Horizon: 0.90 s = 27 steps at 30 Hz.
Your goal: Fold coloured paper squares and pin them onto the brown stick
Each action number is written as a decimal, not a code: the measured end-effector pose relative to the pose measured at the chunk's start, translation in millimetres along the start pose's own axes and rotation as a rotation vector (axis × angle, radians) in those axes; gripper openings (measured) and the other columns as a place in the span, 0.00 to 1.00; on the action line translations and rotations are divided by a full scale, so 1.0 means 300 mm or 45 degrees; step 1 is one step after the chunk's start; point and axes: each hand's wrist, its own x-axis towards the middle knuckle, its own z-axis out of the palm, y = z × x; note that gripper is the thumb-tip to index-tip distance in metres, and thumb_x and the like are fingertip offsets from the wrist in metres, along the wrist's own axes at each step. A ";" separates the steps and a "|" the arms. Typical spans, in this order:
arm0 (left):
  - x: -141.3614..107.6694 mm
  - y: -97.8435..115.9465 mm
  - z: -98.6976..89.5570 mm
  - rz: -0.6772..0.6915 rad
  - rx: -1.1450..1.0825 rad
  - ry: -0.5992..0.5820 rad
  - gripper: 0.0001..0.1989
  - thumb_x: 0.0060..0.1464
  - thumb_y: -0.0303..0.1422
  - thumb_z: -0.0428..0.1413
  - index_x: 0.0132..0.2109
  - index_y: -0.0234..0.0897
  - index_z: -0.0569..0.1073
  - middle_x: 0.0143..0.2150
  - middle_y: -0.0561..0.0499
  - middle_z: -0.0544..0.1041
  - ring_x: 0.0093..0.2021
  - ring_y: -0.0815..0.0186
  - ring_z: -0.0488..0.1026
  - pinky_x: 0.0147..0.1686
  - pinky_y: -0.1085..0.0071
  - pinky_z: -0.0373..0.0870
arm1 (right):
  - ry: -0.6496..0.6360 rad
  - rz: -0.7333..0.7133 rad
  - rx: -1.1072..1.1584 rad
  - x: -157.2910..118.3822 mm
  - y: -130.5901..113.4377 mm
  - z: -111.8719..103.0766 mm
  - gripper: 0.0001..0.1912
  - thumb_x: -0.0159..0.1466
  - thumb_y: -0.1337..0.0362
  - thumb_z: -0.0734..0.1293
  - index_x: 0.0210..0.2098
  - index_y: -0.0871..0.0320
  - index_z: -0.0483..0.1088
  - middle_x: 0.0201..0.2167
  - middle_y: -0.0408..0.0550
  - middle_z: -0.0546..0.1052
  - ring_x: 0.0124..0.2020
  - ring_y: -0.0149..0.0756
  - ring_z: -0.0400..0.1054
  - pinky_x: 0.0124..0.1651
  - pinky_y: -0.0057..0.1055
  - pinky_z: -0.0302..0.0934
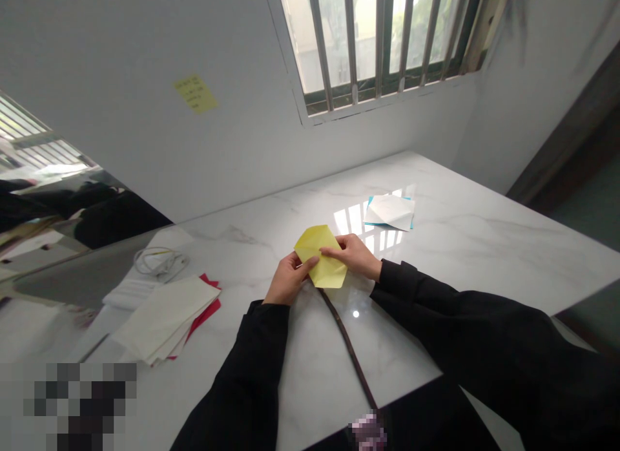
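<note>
Yellow paper (320, 256) pinched up between both hands, left hand (289, 278) gripping its lower edge, right hand (354, 256) fingers pressed across the fold, above the marble table (460, 257).

A white marble table (450, 257) bears a stack of white and red paper (165, 320), a coiled white cable (157, 260), a folded blue-edged sheet (390, 212), and a dark cord (349, 351).
</note>
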 end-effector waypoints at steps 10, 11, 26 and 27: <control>0.014 -0.016 -0.026 0.043 0.070 0.019 0.33 0.40 0.44 0.76 0.51 0.29 0.80 0.48 0.37 0.84 0.48 0.49 0.82 0.52 0.55 0.77 | -0.078 0.065 0.136 -0.008 -0.017 0.003 0.19 0.64 0.50 0.74 0.36 0.64 0.80 0.32 0.50 0.82 0.30 0.34 0.74 0.30 0.24 0.64; 0.014 -0.016 -0.028 0.046 0.072 0.019 0.33 0.40 0.44 0.76 0.51 0.29 0.80 0.48 0.37 0.84 0.48 0.49 0.82 0.52 0.55 0.77 | -0.087 0.069 0.147 -0.010 -0.020 0.002 0.20 0.64 0.50 0.74 0.36 0.64 0.80 0.32 0.50 0.82 0.30 0.34 0.74 0.30 0.24 0.64; -0.003 0.017 -0.007 0.019 0.035 -0.004 0.32 0.47 0.49 0.71 0.54 0.33 0.80 0.50 0.38 0.84 0.49 0.48 0.82 0.48 0.55 0.80 | -0.071 0.162 0.235 -0.018 -0.039 0.001 0.11 0.62 0.60 0.77 0.36 0.63 0.80 0.33 0.50 0.83 0.31 0.36 0.76 0.31 0.26 0.67; -0.002 0.017 -0.007 0.018 0.037 -0.004 0.32 0.47 0.49 0.72 0.53 0.33 0.80 0.49 0.39 0.84 0.48 0.48 0.82 0.48 0.55 0.80 | -0.071 0.171 0.246 -0.019 -0.040 0.001 0.11 0.61 0.60 0.77 0.36 0.63 0.80 0.34 0.50 0.83 0.31 0.36 0.76 0.31 0.26 0.67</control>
